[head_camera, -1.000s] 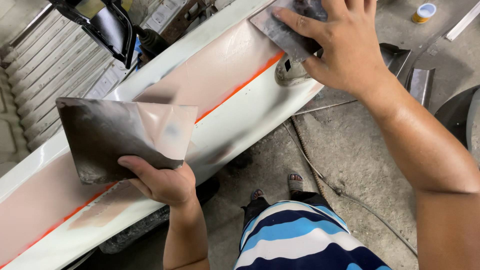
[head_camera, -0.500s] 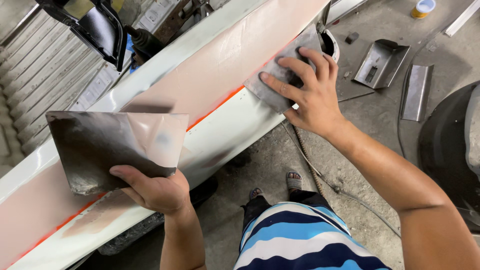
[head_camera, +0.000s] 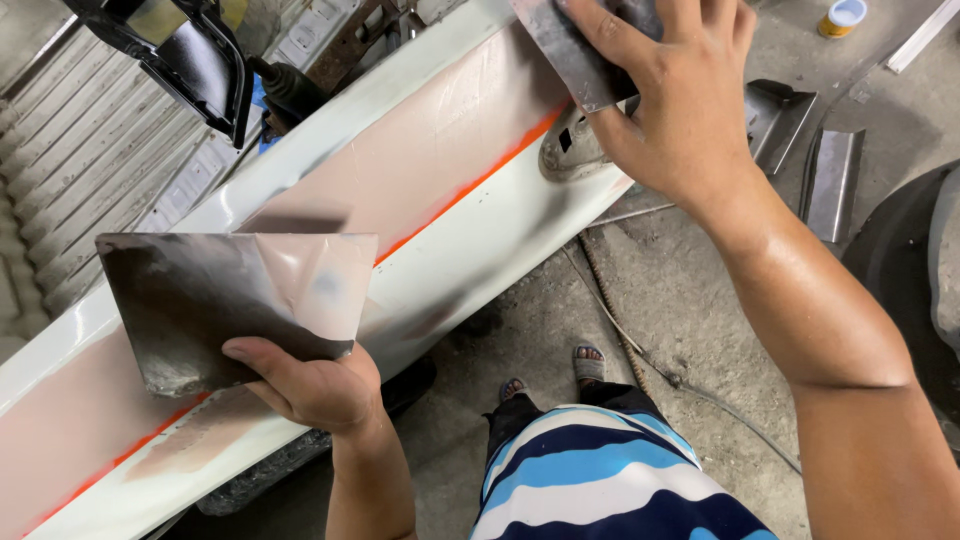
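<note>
The biggest thing before us is the long white body panel (head_camera: 470, 250), lying slantwise from lower left to upper right. A wide band of pinkish filler (head_camera: 430, 150) covers its upper face, with a thin orange line along the lower edge of that band.

Next in size is the mixing board (head_camera: 230, 300), a dark flat metal sheet with a patch of the same pinkish filler on its right part. Our left hand (head_camera: 315, 385) grips it at the lower edge, thumb on top and fingers under, and keeps it nearly level above the panel; we think this is so the filler does not slide off and stays close to the work.

Our right hand (head_camera: 680, 110) is closed on a smaller metal spreader (head_camera: 575, 55), fingers spread over its back, pressing it flat against the panel near a recessed opening (head_camera: 570, 150). The flat grip probably gives even pressure over the blade.

On the concrete floor (head_camera: 700, 300) lie bent metal pieces (head_camera: 830, 175), a thin cable (head_camera: 620, 320), and a small yellow tin (head_camera: 843, 17) with a pale lid. Our feet in sandals show below.
</note>
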